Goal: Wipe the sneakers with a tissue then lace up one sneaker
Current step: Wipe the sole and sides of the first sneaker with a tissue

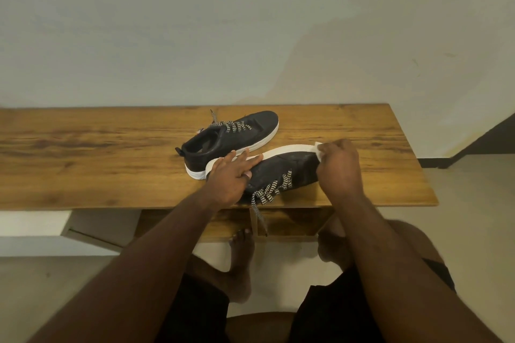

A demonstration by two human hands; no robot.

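Observation:
Two black sneakers with white soles and black-and-white zigzag laces lie on a wooden table. The far sneaker stands upright, toe pointing right. The near sneaker is tipped on its side, white sole facing away from me. My left hand presses flat on its heel end, fingers spread over the sole edge. At the toe, my right hand is closed on a white tissue, which touches the toe. One loose lace hangs over the table's front edge.
The table stands against a pale wall and its front edge is close to my arms. A wooden shelf compartment sits under the tabletop. My bare feet and knees are on the pale floor below.

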